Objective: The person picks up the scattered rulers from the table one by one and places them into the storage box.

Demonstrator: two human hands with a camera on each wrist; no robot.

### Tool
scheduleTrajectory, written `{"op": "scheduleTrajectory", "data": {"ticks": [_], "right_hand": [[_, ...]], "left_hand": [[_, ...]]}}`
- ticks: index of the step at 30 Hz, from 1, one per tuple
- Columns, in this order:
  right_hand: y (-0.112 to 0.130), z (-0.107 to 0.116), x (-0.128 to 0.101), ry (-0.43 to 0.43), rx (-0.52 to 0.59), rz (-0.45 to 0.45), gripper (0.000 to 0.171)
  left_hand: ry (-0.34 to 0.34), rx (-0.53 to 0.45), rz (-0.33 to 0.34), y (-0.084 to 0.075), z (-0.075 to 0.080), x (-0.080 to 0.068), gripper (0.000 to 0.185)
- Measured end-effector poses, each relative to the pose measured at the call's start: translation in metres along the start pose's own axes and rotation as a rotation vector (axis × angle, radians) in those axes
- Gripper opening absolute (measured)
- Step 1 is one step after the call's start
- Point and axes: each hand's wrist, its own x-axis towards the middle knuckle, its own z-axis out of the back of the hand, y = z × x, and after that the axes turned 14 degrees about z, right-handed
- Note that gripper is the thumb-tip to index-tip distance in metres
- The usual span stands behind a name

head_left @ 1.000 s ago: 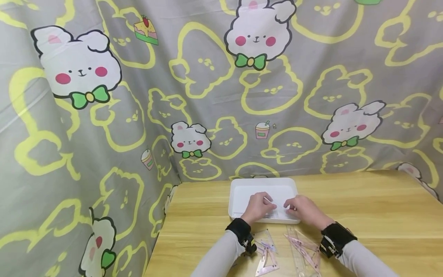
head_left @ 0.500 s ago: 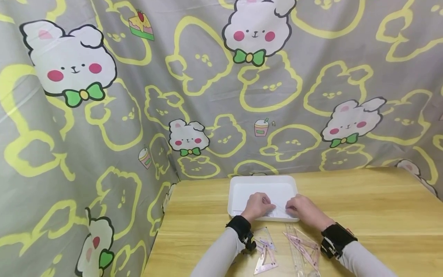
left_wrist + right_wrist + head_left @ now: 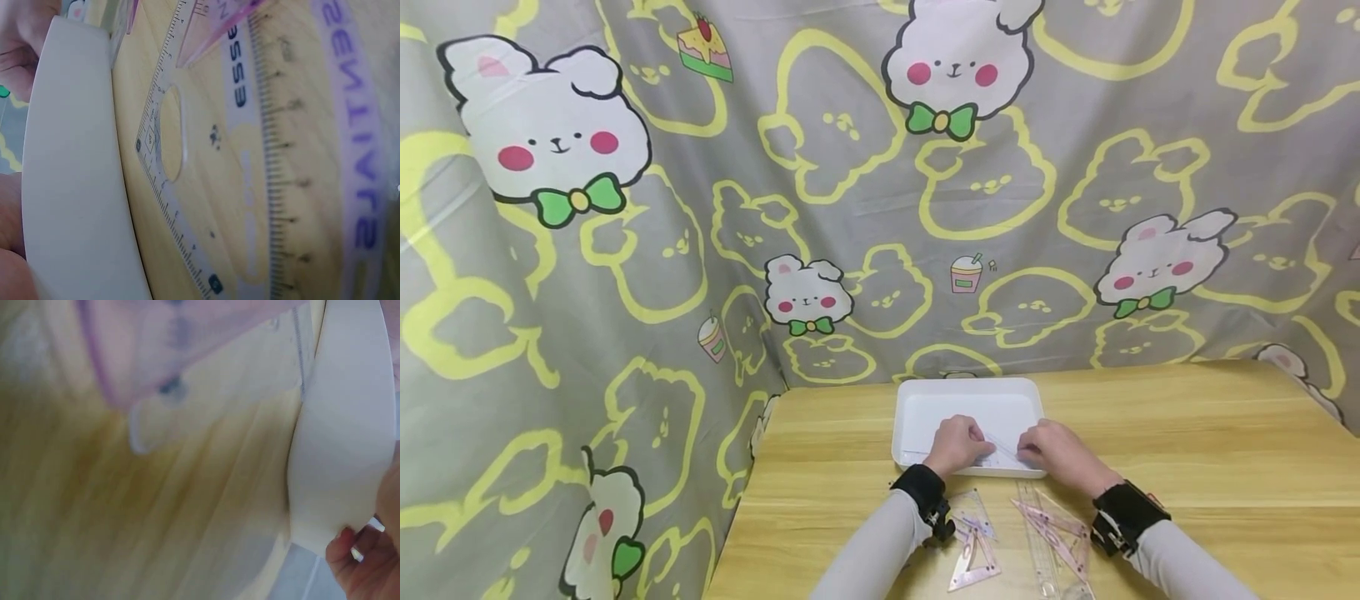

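In the head view, a shallow white tray point(image 3: 906, 417) stands on the table with both hands over its front part. My left hand point(image 3: 957, 443) pinches a clear plastic set square point(image 3: 1004, 451) at its left end. The right hand point(image 3: 1060, 450) pinches the same piece at its right end, near the tray's right wall. Another clear strip with printed marks point(image 3: 914, 457) lies in the tray at the front left. In the right wrist view, the curled fingers point(image 3: 356, 556) show at the tray's rim, and most of the held piece is hidden.
Before the tray, between the forearms, lie a pink set square point(image 3: 976, 567), a clear one with blue print point(image 3: 973, 507), a long clear ruler point(image 3: 1037, 542) and more pink set squares point(image 3: 1060, 537), overlapping. A patterned curtain point(image 3: 865, 208) hangs behind the wooden table point(image 3: 1195, 467).
The right fingers have closed in on the clear set square's right end. My left hand stays nearly where it was. The whole head view has shifted slightly.
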Motion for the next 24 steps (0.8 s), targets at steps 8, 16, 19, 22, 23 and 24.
{"op": "scheduleTrajectory", "data": {"ticks": [8, 16, 19, 22, 23, 24], "right_hand": [[0.015, 0.008, 0.000, -0.067, -0.158, 0.018, 0.014], [0.034, 0.027, -0.018, -0.260, -0.232, -0.031, 0.009], [0.046, 0.035, -0.029, -0.280, -0.238, -0.136, 0.010], [0.059, 0.041, -0.039, -0.233, -0.201, -0.255, 0.015], [0.062, 0.042, -0.042, -0.205, -0.179, -0.284, 0.017], [0.066, 0.043, -0.045, -0.176, -0.160, -0.309, 0.020]], "left_hand": [[0.031, -0.049, -0.009, 0.001, 0.012, 0.000, 0.025], [0.045, -0.182, -0.081, -0.003, 0.030, -0.020, 0.019], [-0.004, -0.045, -0.188, -0.008, 0.033, -0.036, 0.018], [-0.098, 0.184, -0.342, -0.012, 0.032, -0.056, 0.026], [-0.137, 0.256, -0.401, -0.013, 0.031, -0.062, 0.029], [-0.174, 0.315, -0.456, -0.014, 0.029, -0.067, 0.031]]}}
